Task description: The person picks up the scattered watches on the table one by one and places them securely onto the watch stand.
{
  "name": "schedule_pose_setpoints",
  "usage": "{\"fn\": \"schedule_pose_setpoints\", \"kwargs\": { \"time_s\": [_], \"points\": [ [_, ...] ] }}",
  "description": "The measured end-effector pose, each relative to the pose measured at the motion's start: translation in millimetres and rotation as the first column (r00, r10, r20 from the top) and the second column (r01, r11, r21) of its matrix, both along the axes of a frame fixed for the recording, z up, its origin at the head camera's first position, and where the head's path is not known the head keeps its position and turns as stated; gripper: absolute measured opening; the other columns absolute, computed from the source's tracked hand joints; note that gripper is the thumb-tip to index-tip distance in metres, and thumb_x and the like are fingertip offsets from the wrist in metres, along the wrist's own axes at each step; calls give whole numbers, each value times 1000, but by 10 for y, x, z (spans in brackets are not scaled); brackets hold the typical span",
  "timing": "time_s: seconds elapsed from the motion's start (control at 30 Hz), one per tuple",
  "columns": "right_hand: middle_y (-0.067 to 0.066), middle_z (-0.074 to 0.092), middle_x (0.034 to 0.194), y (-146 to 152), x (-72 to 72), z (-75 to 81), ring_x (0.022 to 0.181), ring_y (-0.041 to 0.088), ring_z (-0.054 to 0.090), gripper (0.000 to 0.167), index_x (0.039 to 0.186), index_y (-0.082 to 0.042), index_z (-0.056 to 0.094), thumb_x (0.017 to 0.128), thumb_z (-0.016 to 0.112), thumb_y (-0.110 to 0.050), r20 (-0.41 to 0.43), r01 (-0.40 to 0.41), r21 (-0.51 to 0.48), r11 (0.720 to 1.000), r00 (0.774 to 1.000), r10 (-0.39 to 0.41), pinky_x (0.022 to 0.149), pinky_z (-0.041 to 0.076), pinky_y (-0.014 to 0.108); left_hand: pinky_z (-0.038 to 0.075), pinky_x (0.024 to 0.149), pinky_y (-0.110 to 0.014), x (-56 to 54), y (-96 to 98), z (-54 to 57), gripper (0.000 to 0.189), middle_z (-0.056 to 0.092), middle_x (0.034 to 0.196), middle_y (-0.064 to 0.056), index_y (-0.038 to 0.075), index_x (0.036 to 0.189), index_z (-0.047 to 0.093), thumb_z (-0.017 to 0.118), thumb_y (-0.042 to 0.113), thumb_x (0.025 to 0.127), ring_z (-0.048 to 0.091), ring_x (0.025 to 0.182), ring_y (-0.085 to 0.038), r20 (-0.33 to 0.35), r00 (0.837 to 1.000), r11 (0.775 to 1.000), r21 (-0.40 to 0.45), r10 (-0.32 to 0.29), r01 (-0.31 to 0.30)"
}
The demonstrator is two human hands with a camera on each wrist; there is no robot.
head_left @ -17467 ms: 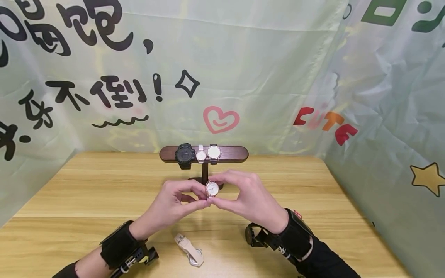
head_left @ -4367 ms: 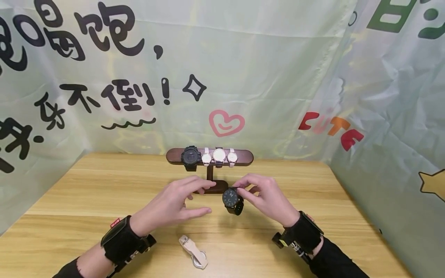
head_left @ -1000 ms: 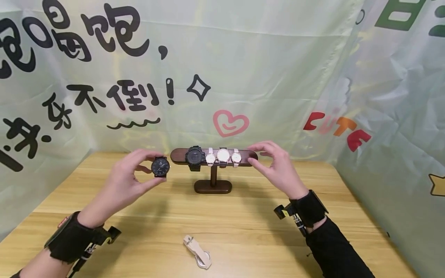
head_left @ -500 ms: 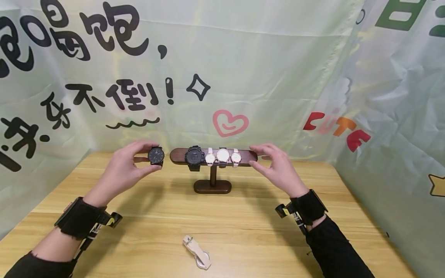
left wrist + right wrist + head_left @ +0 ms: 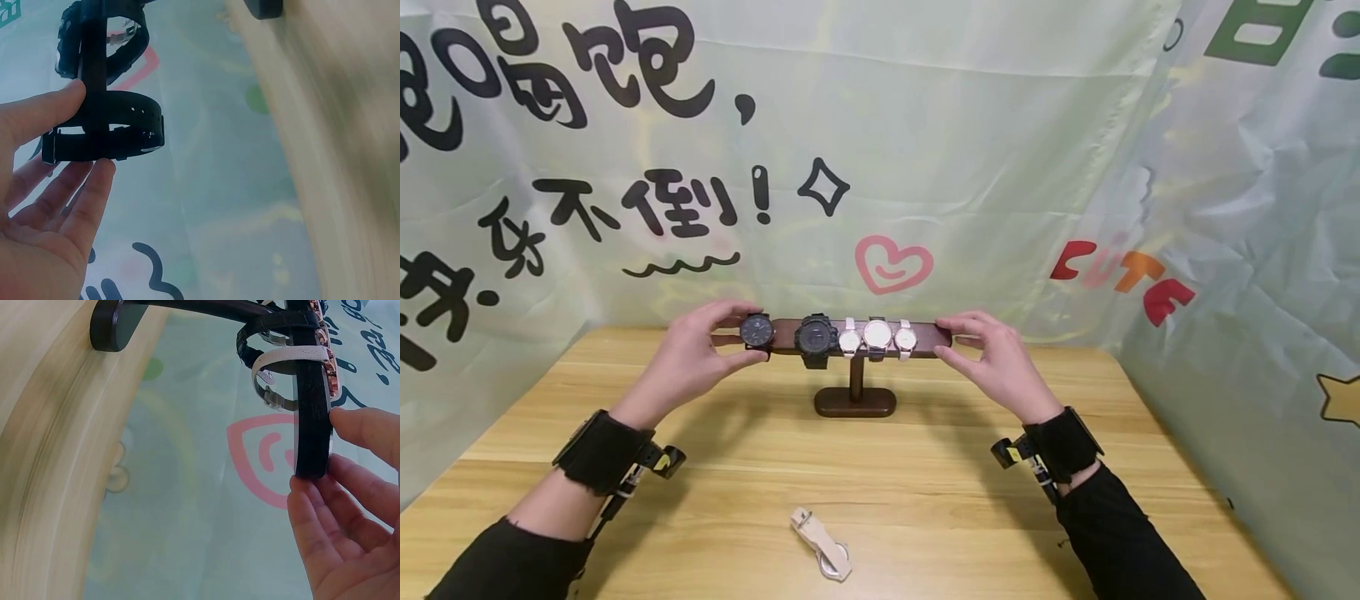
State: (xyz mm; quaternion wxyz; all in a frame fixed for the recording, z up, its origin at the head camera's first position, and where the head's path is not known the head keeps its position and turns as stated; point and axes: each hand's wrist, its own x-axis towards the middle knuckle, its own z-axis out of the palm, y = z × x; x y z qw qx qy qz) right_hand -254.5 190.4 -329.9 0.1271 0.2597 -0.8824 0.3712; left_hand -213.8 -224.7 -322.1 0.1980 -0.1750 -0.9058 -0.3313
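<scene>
My left hand point(image 5: 692, 350) pinches a round black wristwatch point(image 5: 757, 332) between thumb and fingers at the left end of the dark wooden watch stand point(image 5: 932, 337). In the left wrist view, the closed strap point(image 5: 134, 106) of this watch loops around the end of the bar. At the opposite end, my right hand point(image 5: 1000, 362) grips the bar's tip with thumb and fingers, as the right wrist view also shows. Between the hands, the bar carries a chunky black sports watch point(image 5: 816, 335), a small pale-strapped watch point(image 5: 850, 341), a larger white-faced watch point(image 5: 877, 334) and another small pale-strapped watch point(image 5: 906, 339).
A watch with a beige strap point(image 5: 820, 542) lies folded on the wooden table point(image 5: 737, 500) near the front. The stand's foot point(image 5: 855, 402) rests on the table toward the back. A printed cloth backdrop point(image 5: 985, 167) rises behind and at the sides.
Earlier, both hands held a small watch, then the right hand held the black one. Since then, my left hand has brought the black watch rightward onto the bar's left end; the right hand stays put.
</scene>
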Motion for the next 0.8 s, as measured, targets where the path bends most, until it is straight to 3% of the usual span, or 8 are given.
{"fn": "schedule_pose_setpoints", "kwargs": {
  "time_s": [0.27,0.47,0.8],
  "points": [
    [16,65,137,2,-23,-4,123,38,74,40,138,-5,71,100,78,-17,45,-20,-41,999,999,22,102,64,44,64,94,-53,-46,22,-20,61,73,135,-14,11,140,67,92,14,84,73,120,-38,43,999,1000,15,1,-2],
    [15,65,137,2,-35,-11,125,35,72,40,137,-4,71,100,78,-15,66,-26,-66,997,997,30,102,63,34,64,98,-46,-85,56,-43,60,72,134,-14,9,138,68,93,12,84,73,120,-36,72,996,996,69,-54,49],
    [15,65,137,10,-30,-19,129,33,68,39,137,-4,71,100,78,-14,77,-26,-78,997,997,32,105,61,33,63,99,-41,-130,122,-49,61,70,137,-17,5,139,67,92,6,83,71,124,-40,95,991,992,90,-95,87]
  ]
}}
